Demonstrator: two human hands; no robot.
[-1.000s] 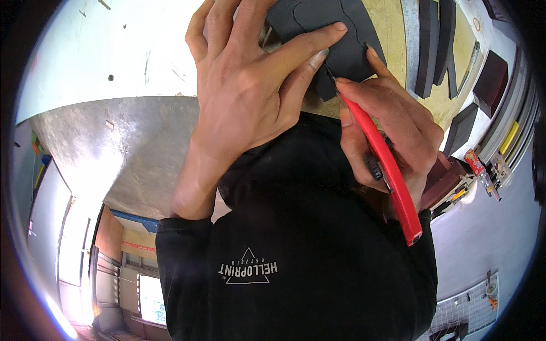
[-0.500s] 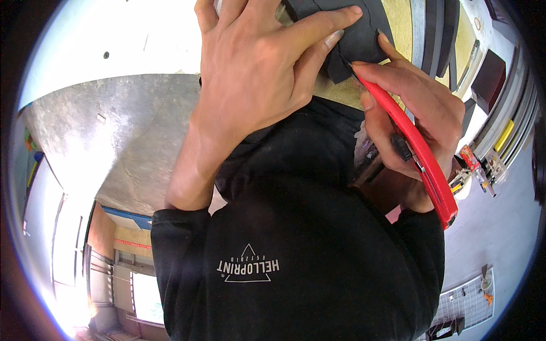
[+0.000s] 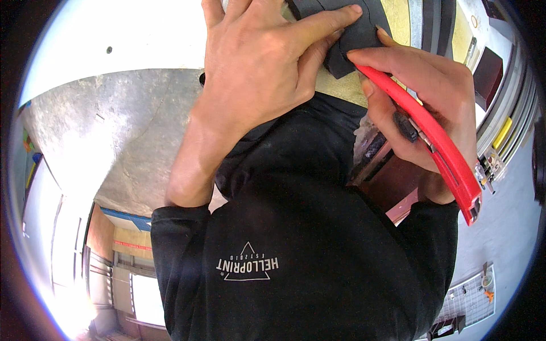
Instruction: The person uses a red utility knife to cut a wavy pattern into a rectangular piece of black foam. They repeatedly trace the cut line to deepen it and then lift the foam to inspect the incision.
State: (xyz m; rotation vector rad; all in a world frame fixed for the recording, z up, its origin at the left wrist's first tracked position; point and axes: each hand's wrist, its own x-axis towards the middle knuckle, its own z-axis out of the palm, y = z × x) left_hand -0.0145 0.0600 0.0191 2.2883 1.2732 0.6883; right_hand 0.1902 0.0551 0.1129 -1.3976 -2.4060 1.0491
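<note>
My right hand is closed round a red utility knife with a black slider. Its tip end meets the near right edge of a thick black foam-like piece, and the blade itself is hidden at the fingertips. A thin cut or line curves across the piece's upper face. My left hand lies over the piece from the left, index finger stretched across its top and thumb beside it, pressing down. The far fingers run past the picture's upper edge. Under the piece is a yellowish board.
A metal straightedge and black strips lie right of the piece. Farther right are a dark red-brown block and stacked long bars. My black shirt fills the lower middle; a grey floor spreads left.
My right hand and the knife's rear end have swung to the right and slightly down. The tip end stays by the foam-like piece's edge, and my left hand has barely shifted.
</note>
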